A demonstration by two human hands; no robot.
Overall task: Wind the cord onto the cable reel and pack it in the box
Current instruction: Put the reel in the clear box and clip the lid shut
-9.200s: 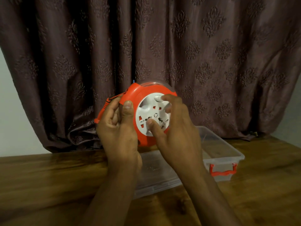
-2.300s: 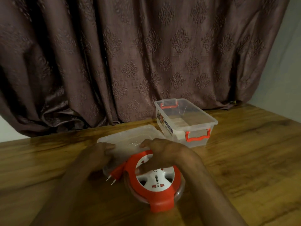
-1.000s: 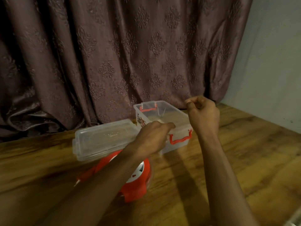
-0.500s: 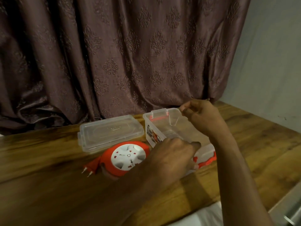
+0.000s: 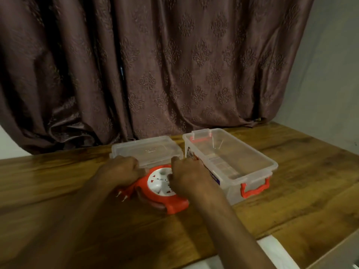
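The cable reel (image 5: 161, 186) lies flat on the worktop (image 5: 291, 200), touching the open box (image 5: 231, 162). Left hand (image 5: 120, 172) and right hand (image 5: 186, 177) curl onto its rim (each grip's closure hidden). Lift level, keeping the plug (image 5: 124, 193) tucked.

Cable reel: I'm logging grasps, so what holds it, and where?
Both hands grip the cable reel on the table: left hand at its left rim above the plug, right hand over its right side.
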